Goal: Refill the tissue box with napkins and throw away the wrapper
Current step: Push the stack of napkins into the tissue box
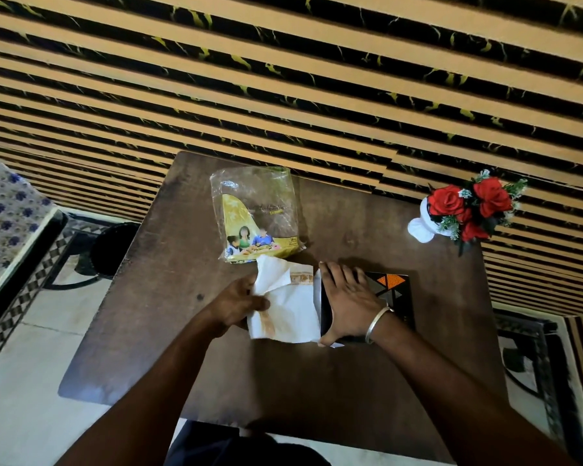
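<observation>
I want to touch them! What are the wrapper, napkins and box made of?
Wrapper: looks like thin clear plastic, glossy and crinkled; the table shows through. Napkins: soft matte white paper, creasing in the left hand. Box: probably printed cardboard, dark, flat-sided, under the right hand; hard to be sure.

White napkins (285, 309), yellow-printed wrapper (254, 218), black orange-triangled tissue box (389, 287)
</observation>
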